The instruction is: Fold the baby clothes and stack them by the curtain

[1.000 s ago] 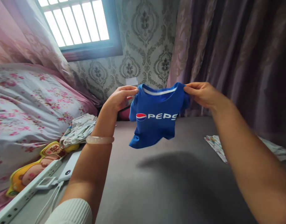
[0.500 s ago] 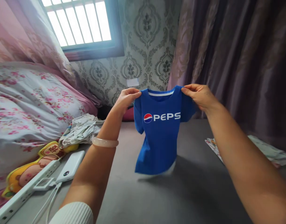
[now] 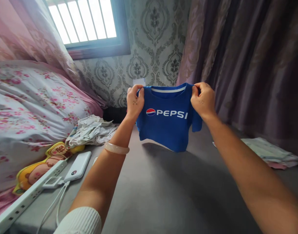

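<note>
A small blue T-shirt (image 3: pixel 165 130) with white "PEPSI" lettering and a round red, white and blue logo hangs in the air, its front facing me. My left hand (image 3: pixel 135 100) is closed on the shoulder at the left of the neckline, thumb against the cloth. At the other shoulder, my right hand (image 3: pixel 203 100) pinches the fabric in the same way. The neckline is stretched between the two hands, and a white band shows inside it. Below, the hem swings clear of the grey bed surface (image 3: pixel 144 195) and casts a shadow there.
To the left lie a crumpled pile of white clothes (image 3: pixel 92 130), a yellow cartoon cushion (image 3: pixel 39 169), a white power strip (image 3: pixel 29 195) and a white power bank (image 3: pixel 78 165) with cables. Folded clothes (image 3: pixel 270 151) lie at right, before the purple curtain (image 3: pixel 248 71).
Both hands have risen slightly and turned, still holding the shoulders. The shirt's lower part has swung away and up, so it looks shorter, and the whole word "PEPSI" now shows.
</note>
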Available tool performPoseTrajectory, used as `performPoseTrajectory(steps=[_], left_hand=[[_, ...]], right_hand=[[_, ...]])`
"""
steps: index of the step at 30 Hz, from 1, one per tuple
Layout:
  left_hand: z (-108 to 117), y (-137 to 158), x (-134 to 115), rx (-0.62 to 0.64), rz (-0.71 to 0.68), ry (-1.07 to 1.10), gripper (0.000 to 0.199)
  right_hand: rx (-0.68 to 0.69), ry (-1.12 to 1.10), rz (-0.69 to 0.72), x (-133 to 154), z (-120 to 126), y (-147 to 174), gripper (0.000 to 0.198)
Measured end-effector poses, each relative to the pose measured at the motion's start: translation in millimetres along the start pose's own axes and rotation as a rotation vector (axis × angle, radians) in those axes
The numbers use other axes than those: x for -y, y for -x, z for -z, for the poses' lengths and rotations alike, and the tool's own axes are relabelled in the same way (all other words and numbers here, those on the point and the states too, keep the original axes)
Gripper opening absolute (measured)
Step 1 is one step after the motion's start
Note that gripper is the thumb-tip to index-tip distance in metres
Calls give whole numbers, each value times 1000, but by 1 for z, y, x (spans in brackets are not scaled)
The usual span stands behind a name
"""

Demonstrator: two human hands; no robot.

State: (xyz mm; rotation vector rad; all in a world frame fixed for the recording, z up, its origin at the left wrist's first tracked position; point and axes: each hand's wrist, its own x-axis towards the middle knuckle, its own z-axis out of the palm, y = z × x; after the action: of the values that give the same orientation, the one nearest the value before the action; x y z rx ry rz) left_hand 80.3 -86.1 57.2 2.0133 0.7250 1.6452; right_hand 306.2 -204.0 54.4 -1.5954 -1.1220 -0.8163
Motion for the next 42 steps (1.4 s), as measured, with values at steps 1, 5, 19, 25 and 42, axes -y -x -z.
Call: performPoseTrajectory(steps=[1,5,19,25,42], left_hand=[[5,6,-7,-66,-42,-52,20],[28,31,-36,-242,-197,-197,14],[40,32,-18,-167,-258,-474,14],[-11,71,71,20,-129,-663,24],[-80,119,205,335,70,-767,29]], right_hand=[[-24,39,21,6,7,5,34],[-44,134,86,27,39,18,34],[107,191,150,29,32,20,26],[355,320,108,-26,-30,79,25],[812,408,100,-102,-119,163,34]])
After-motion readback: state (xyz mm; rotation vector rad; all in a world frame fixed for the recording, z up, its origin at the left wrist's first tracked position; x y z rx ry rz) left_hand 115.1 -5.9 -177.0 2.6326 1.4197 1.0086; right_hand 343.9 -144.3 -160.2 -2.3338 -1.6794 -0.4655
